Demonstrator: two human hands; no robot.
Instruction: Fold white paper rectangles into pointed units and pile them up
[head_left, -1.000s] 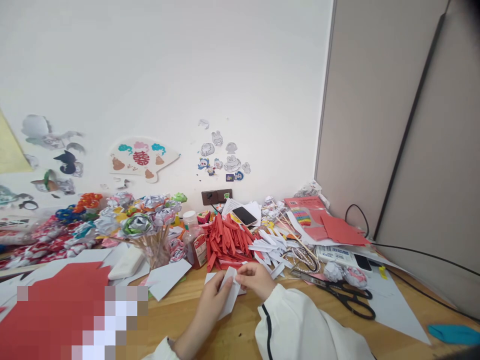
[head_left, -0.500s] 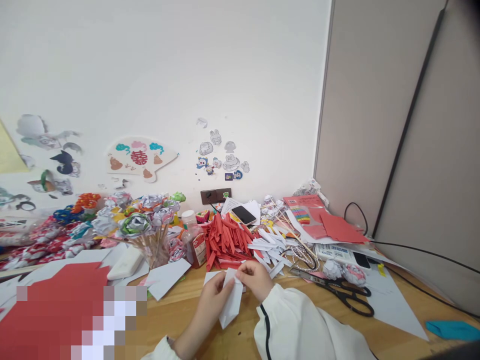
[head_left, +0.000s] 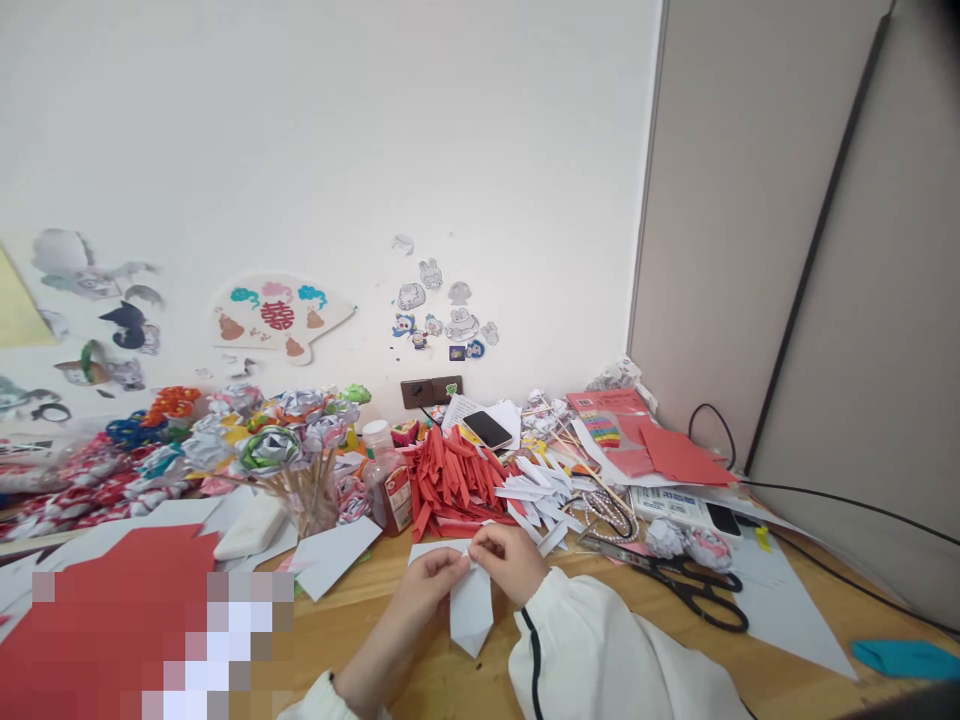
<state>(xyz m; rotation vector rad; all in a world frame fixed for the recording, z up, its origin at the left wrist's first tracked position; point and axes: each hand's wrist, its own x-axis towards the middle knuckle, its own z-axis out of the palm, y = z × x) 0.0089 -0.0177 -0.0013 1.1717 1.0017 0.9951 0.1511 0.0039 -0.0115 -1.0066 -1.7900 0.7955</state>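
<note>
A folded strip of white paper (head_left: 472,608) hangs between my hands over the wooden table, its pointed end toward me. My left hand (head_left: 433,583) pinches the paper's upper left edge between thumb and fingers. Close beside it, my right hand (head_left: 511,560) is closed on the top right of the same paper. The hands nearly meet there, so the fold under the fingertips is hidden. Just beyond them lie a heap of folded red paper strips (head_left: 454,480) and a smaller pile of folded white strips (head_left: 541,495).
Black-handled scissors (head_left: 697,590) lie to the right, near crumpled paper flowers (head_left: 709,548). A bottle (head_left: 388,485) stands behind my left hand, beside a holder of sticks (head_left: 304,500). A phone (head_left: 487,430) rests behind the red heap. Red paper (head_left: 142,580) covers the left side.
The white paper has turned more upright and its lower end has shifted slightly right. My left fingers have moved up toward its top, closer to my right fingertips.
</note>
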